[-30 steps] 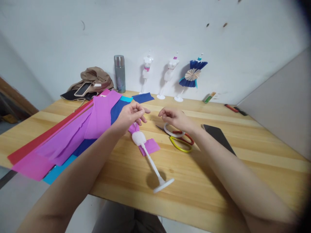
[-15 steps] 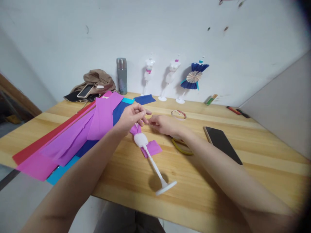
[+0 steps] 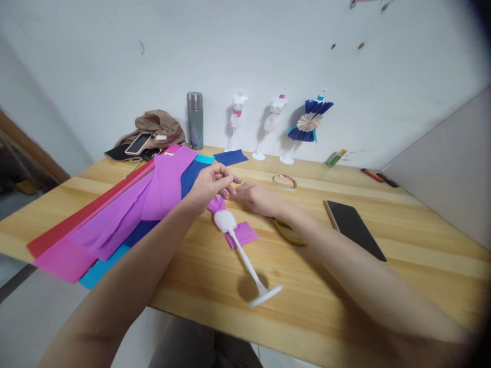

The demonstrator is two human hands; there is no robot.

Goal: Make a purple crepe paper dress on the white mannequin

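A small white mannequin point(image 3: 225, 221) on a stand is tilted, its upper end under my left hand point(image 3: 210, 188) and its round base toward me above a shadow. Purple crepe paper point(image 3: 217, 204) wraps its upper body. My left hand is closed around that upper end, largely hiding it. Close beside its fingertips, my right hand point(image 3: 261, 199) is closed in a pinch; what lies between its fingers is too small to make out. Behind the stand, a loose purple paper piece point(image 3: 247, 234) lies on the table.
Layered coloured paper sheets point(image 3: 169, 189) cover the left side. Yellow-handled scissors point(image 3: 287, 234) lie under my right forearm, near a tape roll point(image 3: 284, 182) and a dark phone point(image 3: 355, 230). Three mannequins point(image 3: 276, 106) and a flask point(image 3: 195, 122) stand along the wall.
The whole view has shifted slightly, so everything sits a little further right. My right fingers have moved slightly against the left fingertips; the mannequin keeps its tilt.
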